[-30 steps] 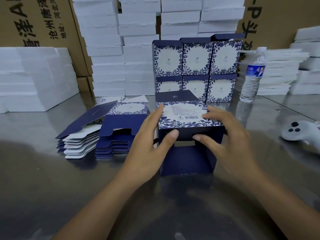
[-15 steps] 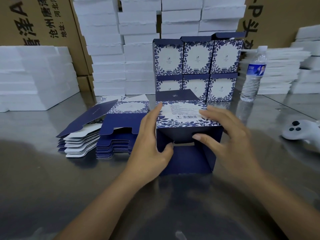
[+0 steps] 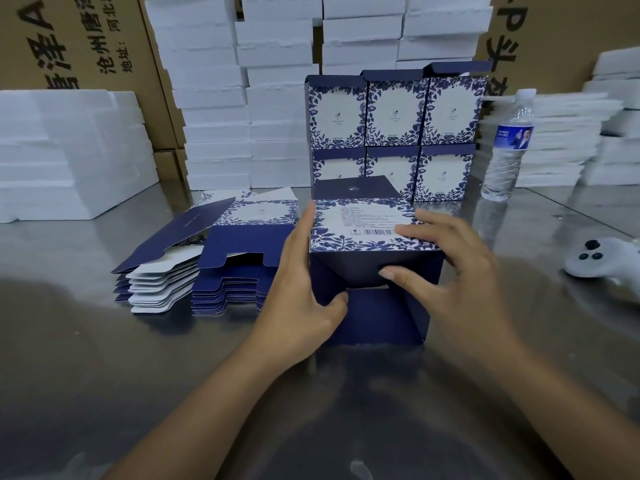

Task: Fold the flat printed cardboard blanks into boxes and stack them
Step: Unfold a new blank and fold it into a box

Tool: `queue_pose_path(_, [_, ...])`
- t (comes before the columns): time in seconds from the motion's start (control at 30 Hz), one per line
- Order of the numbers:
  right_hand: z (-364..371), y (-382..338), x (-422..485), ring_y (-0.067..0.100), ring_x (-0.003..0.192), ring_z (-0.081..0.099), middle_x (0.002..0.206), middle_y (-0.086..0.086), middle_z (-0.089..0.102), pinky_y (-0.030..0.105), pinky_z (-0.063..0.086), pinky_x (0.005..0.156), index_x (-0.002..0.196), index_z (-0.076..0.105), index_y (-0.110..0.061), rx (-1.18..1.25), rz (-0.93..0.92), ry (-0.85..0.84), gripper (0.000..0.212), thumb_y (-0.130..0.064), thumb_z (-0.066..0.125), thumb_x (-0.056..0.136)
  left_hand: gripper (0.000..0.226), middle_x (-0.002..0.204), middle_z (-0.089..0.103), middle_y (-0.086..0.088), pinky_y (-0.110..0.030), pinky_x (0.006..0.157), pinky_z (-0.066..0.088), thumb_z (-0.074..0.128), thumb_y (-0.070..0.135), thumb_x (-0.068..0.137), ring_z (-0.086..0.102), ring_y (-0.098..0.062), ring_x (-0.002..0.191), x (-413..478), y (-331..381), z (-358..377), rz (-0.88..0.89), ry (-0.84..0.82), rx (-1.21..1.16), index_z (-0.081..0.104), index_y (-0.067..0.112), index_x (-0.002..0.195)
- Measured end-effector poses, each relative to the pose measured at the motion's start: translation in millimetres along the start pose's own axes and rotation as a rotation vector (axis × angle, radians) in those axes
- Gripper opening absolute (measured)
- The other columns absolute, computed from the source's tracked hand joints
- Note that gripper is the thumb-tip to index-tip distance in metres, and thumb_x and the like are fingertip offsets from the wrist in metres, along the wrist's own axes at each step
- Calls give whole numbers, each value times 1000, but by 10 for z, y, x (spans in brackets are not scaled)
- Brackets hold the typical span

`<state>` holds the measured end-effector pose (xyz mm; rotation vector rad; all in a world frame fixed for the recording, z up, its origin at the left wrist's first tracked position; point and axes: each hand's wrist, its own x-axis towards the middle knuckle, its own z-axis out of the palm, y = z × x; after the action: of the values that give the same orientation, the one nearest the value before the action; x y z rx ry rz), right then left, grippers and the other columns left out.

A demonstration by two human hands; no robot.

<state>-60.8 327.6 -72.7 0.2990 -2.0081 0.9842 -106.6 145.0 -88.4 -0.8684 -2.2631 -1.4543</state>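
Note:
A half-formed navy box with blue leaf print (image 3: 360, 233) lies on its side on the steel table, its open bottom flaps facing me. My left hand (image 3: 304, 289) holds its left side, thumb pressing a side flap inward. My right hand (image 3: 446, 268) grips the right side, fingers on the printed barcode panel and thumb pushing a navy flap in. A stack of flat blanks (image 3: 214, 265) lies just left of the box. Several finished boxes (image 3: 394, 133) stand stacked in two rows behind it.
White foam slabs (image 3: 62, 154) are piled at the left, back and right. A water bottle (image 3: 507, 147) stands right of the finished boxes. A white controller (image 3: 602, 261) lies at the right edge. Brown cartons line the back wall.
My left thumb has moved down and pushed the left flap inward. The upper navy flap has folded further over the opening under my right thumb.

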Motion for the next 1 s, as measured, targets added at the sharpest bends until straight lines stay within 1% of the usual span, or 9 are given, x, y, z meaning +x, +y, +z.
queue_pose_path(0.13, [15, -14, -1, -6, 113, 48, 119, -1, 56, 17, 40, 96, 103, 64, -30, 25, 32, 23, 38, -37, 72, 66, 99, 151, 13, 33, 5, 100, 15, 77, 21, 78, 11, 21, 133, -21, 50, 19, 34, 29, -4, 5, 58, 135])
queue_pose_path(0.27, [-7, -5, 5, -1, 117, 49, 118, -6, 54, 36, 46, 98, 104, 63, -33, 65, 56, -6, 41, -42, 72, 66, 62, 140, 27, 42, 4, 96, 20, 63, 44, 84, 21, 20, 131, 7, 126, 1, 69, 56, -91, 26, 60, 131])
queue_pose_path(0.37, [-26, 28, 20, 1, 116, 50, 114, -11, 55, 29, 43, 99, 103, 58, -36, 85, 44, -33, 41, -41, 74, 66, 37, 135, 42, 28, 1, 95, 26, 53, 58, 83, 31, 15, 128, 29, 111, -16, 26, 48, -126, 45, 56, 120])
queue_pose_path(0.5, [-24, 51, 25, 3, 120, 50, 115, -15, 56, 29, 41, 99, 96, 54, -39, 110, 37, -48, 37, -39, 76, 66, 28, 130, 50, 19, -3, 98, 27, 52, 58, 82, 37, 10, 126, 50, 77, -38, 13, 50, -100, 52, 51, 109])
queue_pose_path(0.6, [-40, 40, 33, 5, 121, 51, 116, -11, 57, 33, 41, 101, 95, 55, -40, 127, 44, -57, 37, -40, 76, 63, 27, 125, 51, 24, -2, 95, 28, 49, 57, 82, 39, 11, 122, 60, 72, -64, 33, 49, -62, 51, 52, 109])
queue_pose_path(0.7, [-59, 22, 43, 3, 119, 52, 118, -14, 57, 29, 40, 102, 95, 58, -39, 133, 58, -64, 35, -46, 72, 64, 27, 125, 50, 25, -3, 96, 28, 48, 58, 83, 39, 11, 123, 57, 65, -78, 30, 44, -60, 50, 55, 109])
queue_pose_path(0.87, [-45, 7, 33, 4, 119, 53, 116, -16, 59, 32, 41, 103, 93, 60, -36, 159, 91, -53, 18, -43, 67, 79, 32, 131, 48, 19, -2, 97, 26, 45, 64, 87, 37, 12, 124, 44, 88, -85, 9, 31, -61, 46, 51, 116])
queue_pose_path(0.93, [-38, 8, 42, 3, 119, 53, 115, -14, 60, 27, 40, 101, 93, 61, -34, 170, 114, -37, 10, -36, 53, 88, 44, 134, 46, 19, 0, 95, 25, 38, 65, 86, 36, 15, 123, 30, 105, -87, -7, 35, -68, 44, 44, 125])
queue_pose_path(1.0, [-34, 7, 45, 0, 116, 53, 114, -13, 62, 18, 37, 97, 94, 63, -32, 201, 127, -1, 23, -32, 39, 94, 57, 134, 44, 22, 2, 94, 24, 32, 65, 84, 35, 18, 121, 18, 122, -86, -34, 37, -103, 43, 36, 132])
